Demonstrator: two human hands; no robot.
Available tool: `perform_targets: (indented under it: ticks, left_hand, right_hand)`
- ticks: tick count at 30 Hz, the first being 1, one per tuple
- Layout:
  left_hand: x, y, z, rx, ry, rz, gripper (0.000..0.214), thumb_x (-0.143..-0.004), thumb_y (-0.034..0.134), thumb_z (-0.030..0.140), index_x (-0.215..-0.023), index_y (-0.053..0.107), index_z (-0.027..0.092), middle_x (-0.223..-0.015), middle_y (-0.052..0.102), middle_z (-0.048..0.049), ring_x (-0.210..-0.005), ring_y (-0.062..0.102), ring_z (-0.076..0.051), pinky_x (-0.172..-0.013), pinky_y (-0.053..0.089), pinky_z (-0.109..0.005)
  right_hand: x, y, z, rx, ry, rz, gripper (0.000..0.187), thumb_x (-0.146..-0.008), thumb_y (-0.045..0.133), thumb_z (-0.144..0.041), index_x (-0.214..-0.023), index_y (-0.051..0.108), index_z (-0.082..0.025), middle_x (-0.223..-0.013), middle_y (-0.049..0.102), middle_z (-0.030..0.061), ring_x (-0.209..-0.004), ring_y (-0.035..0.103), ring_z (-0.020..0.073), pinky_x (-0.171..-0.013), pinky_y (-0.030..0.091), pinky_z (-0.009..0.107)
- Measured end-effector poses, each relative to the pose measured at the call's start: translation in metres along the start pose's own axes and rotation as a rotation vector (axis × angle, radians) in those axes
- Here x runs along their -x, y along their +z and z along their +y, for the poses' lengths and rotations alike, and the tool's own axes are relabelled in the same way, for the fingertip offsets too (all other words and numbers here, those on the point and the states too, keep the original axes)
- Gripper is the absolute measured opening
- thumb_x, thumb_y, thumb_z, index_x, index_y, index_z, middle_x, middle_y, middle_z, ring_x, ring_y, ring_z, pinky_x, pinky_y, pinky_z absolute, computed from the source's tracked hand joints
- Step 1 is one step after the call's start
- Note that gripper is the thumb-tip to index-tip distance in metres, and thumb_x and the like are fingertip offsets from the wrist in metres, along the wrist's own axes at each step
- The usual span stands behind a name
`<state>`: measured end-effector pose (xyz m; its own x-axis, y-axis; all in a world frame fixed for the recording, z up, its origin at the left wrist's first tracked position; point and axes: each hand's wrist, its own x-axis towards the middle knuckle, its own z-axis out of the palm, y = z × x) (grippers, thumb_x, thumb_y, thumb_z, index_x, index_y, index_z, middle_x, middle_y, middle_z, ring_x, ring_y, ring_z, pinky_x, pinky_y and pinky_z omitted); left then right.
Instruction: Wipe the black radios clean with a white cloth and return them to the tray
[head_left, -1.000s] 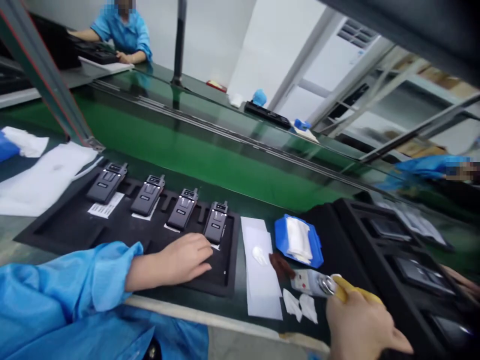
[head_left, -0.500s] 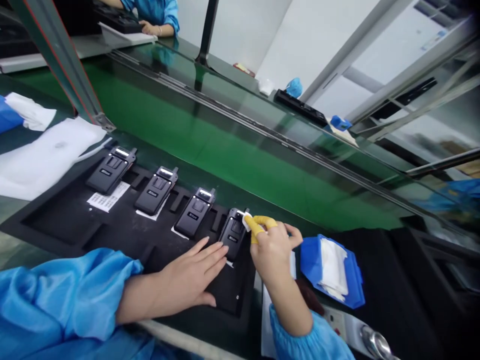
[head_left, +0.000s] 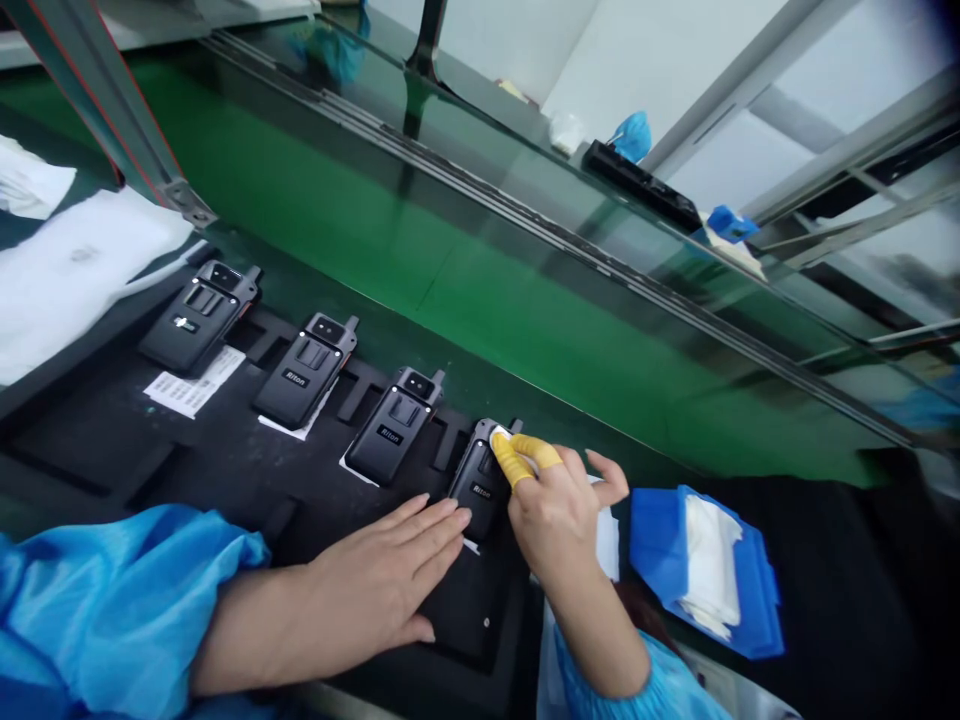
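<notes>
A black handheld radio (head_left: 482,492) marked "Riton" lies back-up at the right end of a row on a black foam tray (head_left: 480,625). My left hand (head_left: 375,570) is flat, fingers stretched out, with its fingertips on the radio's lower end. My right hand (head_left: 559,500) wears yellow covers on two fingers. Those fingers press a small white cloth (head_left: 500,433) against the radio's top, near the camera window, which they partly hide. To the left lie other radios of the same kind, including one radio (head_left: 390,430) beside my left fingertips, with white label sheets under them.
A blue bin (head_left: 765,600) holding folded white cloths (head_left: 712,565) stands right of my right hand. White foam bags (head_left: 82,260) lie at the left. A metal post (head_left: 112,100) and a green partition (head_left: 465,270) rise behind the tray.
The view has shifted, and the co-worker's hand at the back has left the picture. My right fingers with the cloth stay at the radio's top; my left hand stays on its lower end.
</notes>
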<state>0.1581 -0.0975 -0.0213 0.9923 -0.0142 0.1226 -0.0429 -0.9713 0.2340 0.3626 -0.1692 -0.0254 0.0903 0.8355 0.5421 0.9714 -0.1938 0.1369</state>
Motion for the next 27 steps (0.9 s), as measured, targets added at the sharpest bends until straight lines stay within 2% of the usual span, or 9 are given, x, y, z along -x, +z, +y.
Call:
perform_targets:
  ticks: [4,10,15,18,23,27]
  left_hand:
    - [-0.001,0.000,0.000,0.000,-0.013,-0.004,0.067,-0.085,0.059,0.046,-0.132,0.043,0.003,-0.144,0.037,-0.0164,-0.133,0.035,-0.028,-0.111,0.028,-0.041]
    - [-0.002,0.000,0.002,0.074,-0.040,-0.008,0.065,-0.083,0.064,0.041,-0.132,0.043,0.003,-0.143,0.039,-0.0157,-0.134,0.034,-0.027,-0.112,0.027,-0.039]
    - [-0.002,-0.001,0.001,0.089,-0.032,-0.025,0.060,-0.087,0.058,0.038,-0.132,0.042,0.003,-0.142,0.039,-0.0177,-0.135,0.032,-0.028,-0.112,0.026,-0.041]
    - [-0.002,-0.002,-0.001,0.102,-0.044,-0.057,0.059,-0.088,0.056,0.040,-0.132,0.043,0.005,-0.143,0.037,-0.0162,-0.136,0.031,-0.027,-0.113,0.026,-0.040]
    - [-0.003,-0.004,0.000,0.128,-0.052,-0.083,0.057,-0.087,0.057,0.037,-0.133,0.042,0.007,-0.145,0.036,-0.0146,-0.137,0.029,-0.025,-0.113,0.026,-0.039]
    - [-0.004,-0.002,0.000,0.106,-0.043,-0.104,0.061,-0.081,0.064,0.031,-0.133,0.042,0.006,-0.145,0.035,-0.0154,-0.136,0.030,-0.027,-0.113,0.026,-0.039]
  right_hand:
    - [-0.006,0.001,-0.001,0.023,-0.033,-0.006,0.029,-0.072,0.045,0.001,-0.063,0.061,-0.021,-0.082,0.063,0.0001,-0.084,0.050,0.0140,-0.095,0.019,0.042]
    - [0.003,-0.002,0.002,0.049,0.024,0.007,0.029,-0.071,0.043,0.002,-0.053,0.054,-0.019,-0.075,0.060,0.0009,-0.079,0.050,0.0141,-0.093,0.022,0.042]
    - [-0.010,-0.002,-0.009,0.072,0.006,-0.018,0.027,-0.074,0.045,0.001,-0.062,0.059,-0.020,-0.085,0.063,0.0010,-0.080,0.050,0.0137,-0.094,0.019,0.043]
    - [-0.014,-0.001,-0.010,0.098,0.054,-0.030,0.027,-0.076,0.045,-0.001,-0.062,0.059,-0.020,-0.079,0.060,0.0013,-0.077,0.049,0.0144,-0.092,0.020,0.044]
    - [-0.004,-0.002,-0.006,0.142,0.104,-0.016,0.027,-0.073,0.044,0.000,-0.056,0.054,-0.019,-0.070,0.055,0.0021,-0.073,0.045,0.0151,-0.088,0.023,0.044]
    - [0.005,-0.004,-0.002,0.177,0.108,-0.002,0.026,-0.071,0.044,0.001,-0.054,0.051,-0.019,-0.069,0.052,0.0014,-0.071,0.043,0.0146,-0.088,0.024,0.042]
